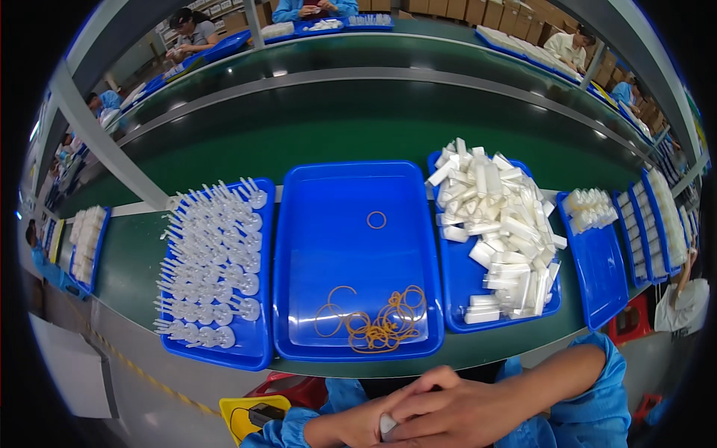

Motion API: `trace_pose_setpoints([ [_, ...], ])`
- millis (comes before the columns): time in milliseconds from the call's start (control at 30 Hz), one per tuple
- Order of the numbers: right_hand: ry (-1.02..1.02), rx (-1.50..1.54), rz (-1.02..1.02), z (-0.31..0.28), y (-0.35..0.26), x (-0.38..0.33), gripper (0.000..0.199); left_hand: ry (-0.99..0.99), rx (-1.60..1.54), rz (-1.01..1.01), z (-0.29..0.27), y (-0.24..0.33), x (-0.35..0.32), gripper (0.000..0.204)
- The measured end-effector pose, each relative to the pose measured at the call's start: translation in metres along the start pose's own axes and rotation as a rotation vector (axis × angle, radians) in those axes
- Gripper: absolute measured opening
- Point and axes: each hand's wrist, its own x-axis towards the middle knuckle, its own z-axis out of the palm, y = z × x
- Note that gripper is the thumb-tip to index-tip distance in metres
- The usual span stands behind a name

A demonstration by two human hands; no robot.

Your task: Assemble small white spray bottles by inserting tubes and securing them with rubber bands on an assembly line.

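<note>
My left hand (355, 424) and my right hand (455, 407) are closed together in front of the trays, at the lower edge. The right hand lies over the left, its fingers bent. Between them shows a small rounded grey-white piece (388, 426); its kind is hidden by my fingers. Nearest to the hands is a blue tray (351, 257) with a tangle of tan rubber bands (382, 328) at its near end and a single rubber band (376, 220) farther up.
A left tray holds rows of clear plastic parts with thin stems (213, 261). On the right, another tray carries a heap of white wrapped boxes (500, 224). Beyond it stands a partly filled blue tray (601, 276). A green conveyor (336, 119) runs behind; several people work across it.
</note>
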Motion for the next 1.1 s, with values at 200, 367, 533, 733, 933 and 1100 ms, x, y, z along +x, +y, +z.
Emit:
trace_pose_setpoints([
  [200,-0.019,-0.195,0.338,-0.035,0.094,0.039,0.019,0.25,-0.318,-0.084,-0.015,0.024,-0.024,0.047],
  [367,-0.258,-0.428,0.545,-0.023,0.145,0.044,0.013,0.401,-0.173,0.122,-0.017,0.03,-0.023,0.027],
  [533,-0.306,-0.505,0.439,-0.017,0.148,0.036,0.007,0.567,-0.172,0.182,-0.019,0.028,-0.027,0.023],
  [733,-0.152,-0.469,0.416,-0.009,0.147,0.03,0.008,0.693,-0.117,0.165,-0.019,0.042,-0.018,0.023],
  [933,-0.166,-0.484,0.338,-0.013,0.147,0.03,0.01,0.735,-0.064,0.256,-0.028,0.039,-0.012,0.027],
  [1100,-0.051,-0.478,0.337,-0.028,0.127,0.032,0.011,0.967,0.063,0.181,-0.023,0.043,-0.001,0.028],
])
